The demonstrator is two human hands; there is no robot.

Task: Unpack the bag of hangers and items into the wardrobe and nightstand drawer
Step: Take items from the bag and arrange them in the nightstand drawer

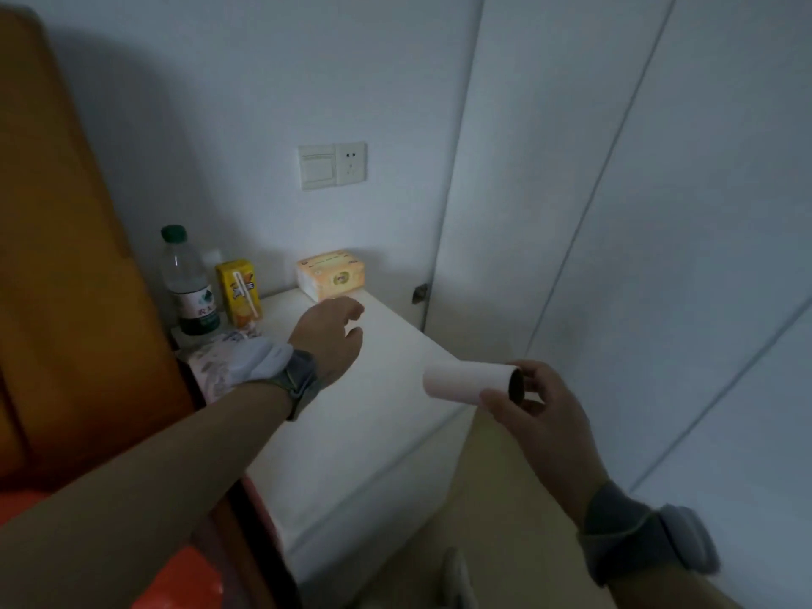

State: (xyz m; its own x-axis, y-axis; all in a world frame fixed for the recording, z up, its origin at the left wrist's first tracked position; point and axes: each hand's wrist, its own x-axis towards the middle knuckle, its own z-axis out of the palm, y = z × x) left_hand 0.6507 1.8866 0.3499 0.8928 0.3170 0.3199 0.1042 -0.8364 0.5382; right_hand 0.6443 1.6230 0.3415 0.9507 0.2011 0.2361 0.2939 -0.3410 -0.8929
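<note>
My right hand (534,404) pinches one end of a white paper roll with a dark core (470,382), holding it level above the front right corner of the white nightstand (351,432). My left hand (331,334) hovers over the nightstand top with loosely curled fingers, holding nothing. The white wardrobe doors (637,257) stand closed to the right. No drawer is seen open.
At the back of the nightstand stand a water bottle (189,283), a yellow juice carton (239,294) and a tissue pack (331,274). White socks (259,358) lie on patterned cloth at the left. An orange headboard (66,257) and a wall socket (332,165) are nearby.
</note>
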